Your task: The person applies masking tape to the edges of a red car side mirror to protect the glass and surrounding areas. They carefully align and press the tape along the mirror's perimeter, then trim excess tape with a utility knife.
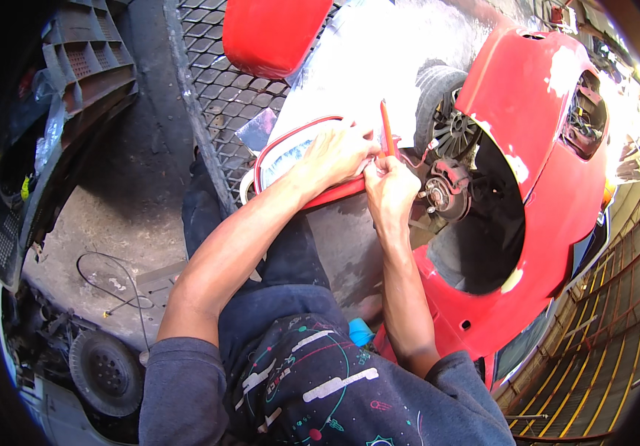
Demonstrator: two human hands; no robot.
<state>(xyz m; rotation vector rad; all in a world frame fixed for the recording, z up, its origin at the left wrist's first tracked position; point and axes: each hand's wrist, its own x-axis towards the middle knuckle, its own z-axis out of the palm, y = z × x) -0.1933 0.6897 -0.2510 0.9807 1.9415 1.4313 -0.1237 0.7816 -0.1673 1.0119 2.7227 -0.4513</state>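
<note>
A red-rimmed curved panel (338,195) with a pale blue-white inner area lies in front of me, partly covered by my hands and forearm. My left hand (337,152) rests over it, its fingers bent and pinched together at the rim beside my right hand. My right hand (392,186) is closed, thumb up, around a slim orange stick-like tool (387,123) that points away from me. The fingertips of both hands meet over the rim, and what lies between them is too small to make out.
A red car body (550,178) stands to the right, its wheel arch open and a brake disc (444,195) exposed near a tyre (439,85). A metal mesh stand (208,82) holds a red panel (271,37). Left are a dark bumper (86,82), cable (123,260) and wheel (108,372).
</note>
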